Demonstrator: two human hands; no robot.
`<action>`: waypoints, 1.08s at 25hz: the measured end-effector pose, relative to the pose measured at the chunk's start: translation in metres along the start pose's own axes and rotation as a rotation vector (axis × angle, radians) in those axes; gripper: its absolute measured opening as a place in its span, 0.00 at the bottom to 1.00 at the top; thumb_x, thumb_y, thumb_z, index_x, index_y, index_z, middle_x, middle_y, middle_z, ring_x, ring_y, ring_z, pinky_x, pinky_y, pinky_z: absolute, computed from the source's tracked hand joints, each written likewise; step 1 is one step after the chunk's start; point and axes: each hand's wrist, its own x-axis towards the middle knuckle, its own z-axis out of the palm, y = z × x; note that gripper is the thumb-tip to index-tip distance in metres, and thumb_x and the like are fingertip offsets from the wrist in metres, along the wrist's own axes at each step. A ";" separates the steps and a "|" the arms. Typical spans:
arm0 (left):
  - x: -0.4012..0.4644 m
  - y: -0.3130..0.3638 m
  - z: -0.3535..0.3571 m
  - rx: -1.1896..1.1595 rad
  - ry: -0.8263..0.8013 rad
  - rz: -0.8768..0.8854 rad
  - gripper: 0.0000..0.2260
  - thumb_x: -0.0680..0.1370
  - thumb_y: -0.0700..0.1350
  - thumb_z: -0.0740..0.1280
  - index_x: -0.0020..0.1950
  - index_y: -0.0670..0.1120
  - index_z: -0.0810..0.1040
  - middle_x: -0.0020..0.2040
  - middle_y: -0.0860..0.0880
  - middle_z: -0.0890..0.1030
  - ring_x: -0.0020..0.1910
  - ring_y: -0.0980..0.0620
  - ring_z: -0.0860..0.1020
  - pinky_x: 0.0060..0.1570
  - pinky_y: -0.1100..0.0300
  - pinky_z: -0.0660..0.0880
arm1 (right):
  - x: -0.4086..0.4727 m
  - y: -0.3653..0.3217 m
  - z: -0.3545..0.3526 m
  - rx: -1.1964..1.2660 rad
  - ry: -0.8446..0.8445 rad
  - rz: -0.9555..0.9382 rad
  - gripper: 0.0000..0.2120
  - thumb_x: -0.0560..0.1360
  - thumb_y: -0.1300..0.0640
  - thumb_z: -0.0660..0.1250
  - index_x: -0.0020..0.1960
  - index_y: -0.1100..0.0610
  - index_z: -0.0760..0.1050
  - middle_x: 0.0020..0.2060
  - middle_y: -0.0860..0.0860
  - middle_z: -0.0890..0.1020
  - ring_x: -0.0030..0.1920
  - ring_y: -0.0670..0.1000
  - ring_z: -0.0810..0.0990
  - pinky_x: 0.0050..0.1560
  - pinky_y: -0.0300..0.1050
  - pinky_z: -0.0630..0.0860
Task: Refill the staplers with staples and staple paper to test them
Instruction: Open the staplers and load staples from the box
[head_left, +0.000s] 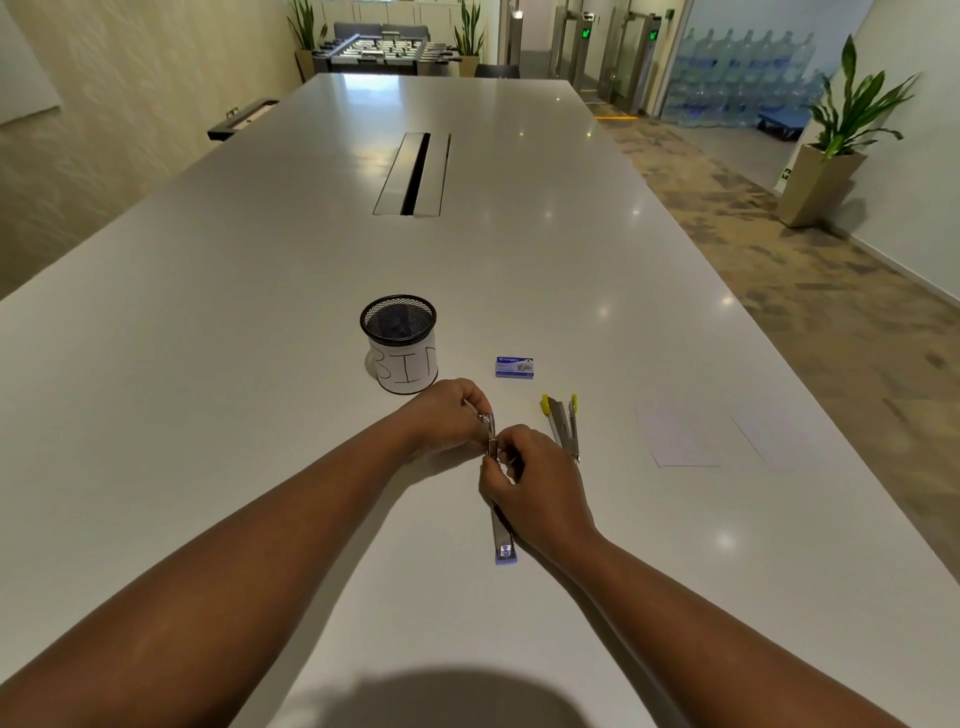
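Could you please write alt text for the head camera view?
Both hands, left hand and right hand, grip an opened purple stapler on a white table; a yellow stapler, staple box, mesh bin and paper sheets lie nearby.

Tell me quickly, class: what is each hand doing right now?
Left hand: fingers curled, gripping the far end of the opened purple stapler.
Right hand: pinching the same stapler at its middle.

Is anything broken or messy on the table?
Nothing looks broken or spilled. The yellow stapler lies splayed open, as for refilling. Both hands, left and right, work on the purple stapler, also opened out flat.
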 end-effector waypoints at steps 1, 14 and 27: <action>0.001 0.001 0.001 -0.007 0.020 -0.009 0.09 0.70 0.38 0.74 0.49 0.47 0.82 0.43 0.48 0.84 0.42 0.53 0.79 0.39 0.60 0.77 | 0.000 0.000 0.000 0.009 -0.002 0.001 0.06 0.74 0.51 0.67 0.42 0.50 0.72 0.33 0.46 0.75 0.34 0.49 0.73 0.34 0.45 0.73; 0.004 -0.006 0.004 -0.335 0.105 -0.069 0.02 0.73 0.34 0.71 0.43 0.36 0.83 0.26 0.46 0.81 0.22 0.55 0.74 0.24 0.65 0.72 | -0.004 -0.001 -0.002 -0.024 0.039 -0.108 0.12 0.77 0.56 0.67 0.60 0.51 0.79 0.43 0.47 0.81 0.41 0.46 0.78 0.42 0.41 0.77; -0.002 -0.027 0.007 -0.204 0.170 0.112 0.02 0.73 0.45 0.74 0.45 0.49 0.85 0.40 0.52 0.86 0.39 0.57 0.82 0.40 0.65 0.76 | -0.003 -0.009 -0.006 -0.039 -0.081 0.022 0.35 0.69 0.44 0.66 0.74 0.43 0.60 0.30 0.43 0.75 0.33 0.41 0.76 0.34 0.38 0.69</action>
